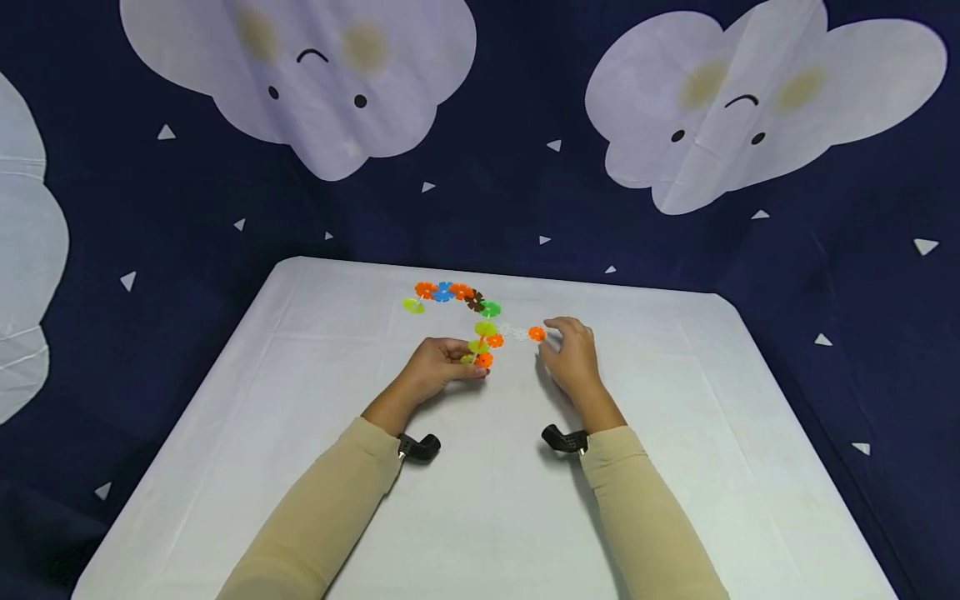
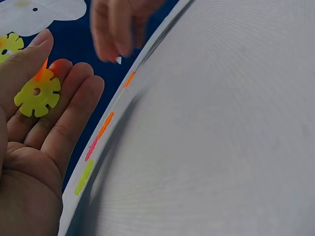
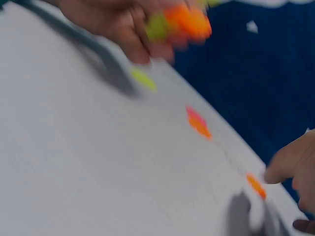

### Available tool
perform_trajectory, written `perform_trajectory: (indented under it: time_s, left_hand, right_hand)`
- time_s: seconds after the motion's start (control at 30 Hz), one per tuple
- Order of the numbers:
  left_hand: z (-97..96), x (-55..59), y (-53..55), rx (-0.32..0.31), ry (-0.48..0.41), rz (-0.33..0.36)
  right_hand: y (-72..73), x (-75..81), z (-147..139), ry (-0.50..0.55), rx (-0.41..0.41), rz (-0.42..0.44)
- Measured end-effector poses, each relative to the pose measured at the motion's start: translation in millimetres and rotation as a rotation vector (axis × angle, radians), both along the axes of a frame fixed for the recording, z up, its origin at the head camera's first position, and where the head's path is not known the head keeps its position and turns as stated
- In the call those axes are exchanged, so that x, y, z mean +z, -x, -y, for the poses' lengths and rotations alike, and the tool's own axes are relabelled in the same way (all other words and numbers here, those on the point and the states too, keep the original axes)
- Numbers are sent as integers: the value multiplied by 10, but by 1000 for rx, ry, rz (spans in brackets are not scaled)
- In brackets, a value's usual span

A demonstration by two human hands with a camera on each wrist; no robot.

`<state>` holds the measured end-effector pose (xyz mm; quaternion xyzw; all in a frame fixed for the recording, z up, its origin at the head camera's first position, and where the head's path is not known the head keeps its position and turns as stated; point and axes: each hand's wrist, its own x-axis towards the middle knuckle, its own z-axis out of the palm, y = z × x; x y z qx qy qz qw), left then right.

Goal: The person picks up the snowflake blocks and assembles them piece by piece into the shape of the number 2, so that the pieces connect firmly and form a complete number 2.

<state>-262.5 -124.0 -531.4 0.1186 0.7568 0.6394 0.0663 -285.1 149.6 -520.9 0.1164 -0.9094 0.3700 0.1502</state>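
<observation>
My left hand (image 1: 444, 360) pinches a yellow-green notched building disc (image 2: 37, 93) between thumb and fingers, an orange disc (image 1: 483, 360) close beside it. From there a curved row of interlocking discs runs up and left: green (image 1: 490, 308), brown, orange, blue (image 1: 443, 291), orange and yellow-green (image 1: 413, 306). Which ones are joined to the held disc I cannot tell. My right hand (image 1: 573, 354) has thumb and forefinger apart beside an orange disc (image 1: 537, 333), holding nothing that shows. White discs (image 1: 513, 332) lie left of that orange one.
In the left wrist view a yellow-green disc (image 2: 83, 177) and a pink one (image 2: 91, 149) lie on the white tabletop (image 1: 480, 500). A dark blue curtain (image 1: 510, 217) with white clouds hangs behind the table. Black cameras are strapped to both wrists.
</observation>
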Motion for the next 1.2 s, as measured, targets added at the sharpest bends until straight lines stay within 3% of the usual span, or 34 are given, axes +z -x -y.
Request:
perform_trajectory:
  time_s: [0.13,0.37,0.5,0.6,0.73,0.87,1.03,1.2]
  left_hand:
    - [24,-22,9,6,-7,0]
    - [31,-14,4,13,-27,28]
    - [31,-11,-1,14,-27,21]
    - [28,-11,1,13,-40,17]
    - [22,-14,2,9,-57,30]
    - [13,-26,-3,-4,-69,35]
    - [12,-31,-1,-21,-71,11]
    - [3,-26,0,-27,-82,4]
  right_hand:
    - [178,-142,-71,-121,44,119]
    - [261,-268,-65,-78,28,20]
    - [250,-295,-60,-116,56,-29]
    - [228,-292,-49,-79,61,-51]
    - [172,-280,-42,41,56,-59]
    - [49,-234,-22,253,70,32]
    - [-147,-115,103,557,237,220]
    - [-276,-25,257,660,375,262]
